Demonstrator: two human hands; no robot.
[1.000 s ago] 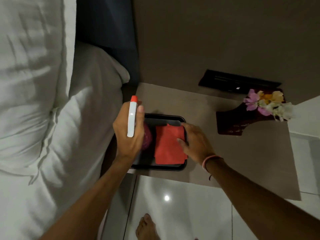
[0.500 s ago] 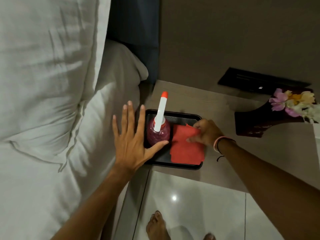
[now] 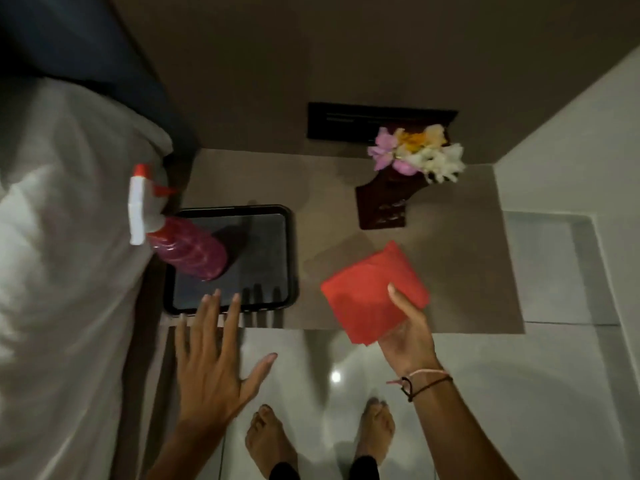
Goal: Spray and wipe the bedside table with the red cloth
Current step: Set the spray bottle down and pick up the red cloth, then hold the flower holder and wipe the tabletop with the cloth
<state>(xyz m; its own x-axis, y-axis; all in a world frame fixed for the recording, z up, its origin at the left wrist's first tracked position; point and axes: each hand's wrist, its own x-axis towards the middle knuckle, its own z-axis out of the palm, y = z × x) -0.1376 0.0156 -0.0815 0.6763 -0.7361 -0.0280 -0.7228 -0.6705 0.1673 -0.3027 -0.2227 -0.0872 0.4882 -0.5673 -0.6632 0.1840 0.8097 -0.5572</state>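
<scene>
Now the right hand [image 3: 408, 336] grips the folded red cloth [image 3: 375, 294]; the left hand [image 3: 211, 365], fingers spread and empty, should next take the pink spray bottle [image 3: 188, 252] beyond it.

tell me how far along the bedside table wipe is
Done: the spray bottle stands back on the black tray, free of the open left hand. In hand: the right hand holds the folded red cloth above the bedside table. Left: wiping.

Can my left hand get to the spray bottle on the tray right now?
Probably yes. The left hand is open and empty, its fingers over the near rim of the black tray. The spray bottle stands just beyond, with nothing between.
</scene>
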